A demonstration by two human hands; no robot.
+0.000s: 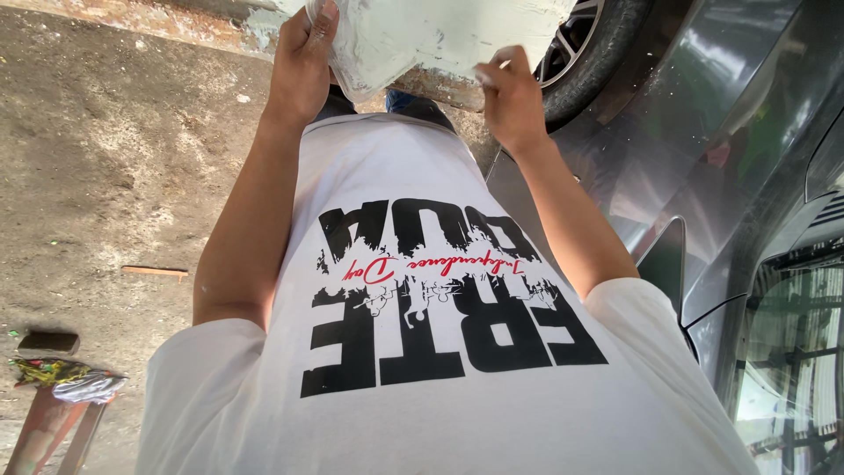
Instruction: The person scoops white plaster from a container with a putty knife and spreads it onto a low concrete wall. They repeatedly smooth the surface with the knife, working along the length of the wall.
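While we are looking down our white printed T-shirt (440, 352), the scene is reading like this:
Left hand: our left hand (303, 66) is clamping the edge of a crumpled, pale translucent plastic sheet (422, 35).
Right hand: our right hand (512, 97) is pinching its lower edge, fingers curled together.
Sheet: it is hanging in front of us, beside the dark grey car (703, 176).
Risk: we are judging the thin film could tear or slip if the hands pull apart.

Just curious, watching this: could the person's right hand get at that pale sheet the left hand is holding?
Probably yes. The right hand hangs just beside the pale sheet gripped by the left hand, with nothing between them.
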